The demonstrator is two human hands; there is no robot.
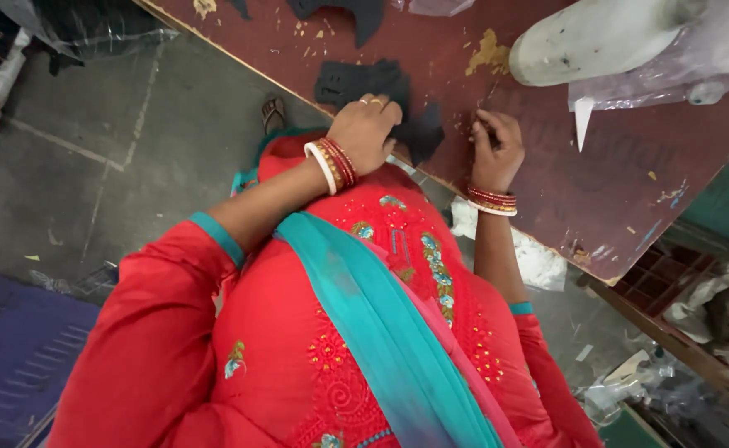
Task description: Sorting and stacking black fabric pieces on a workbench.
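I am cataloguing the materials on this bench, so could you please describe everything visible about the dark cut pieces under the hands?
The dark cut pieces are flat, near-black sheets, seemingly fabric or thin foam, with irregular notched outlines. They lie overlapping near the edge of the worn reddish-brown table. The left hand presses down on them; the right hand rests just beside their right edge.

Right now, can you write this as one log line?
left hand: pressing black fabric pieces | right hand: fingertips on worn table | sewing machine: nearby
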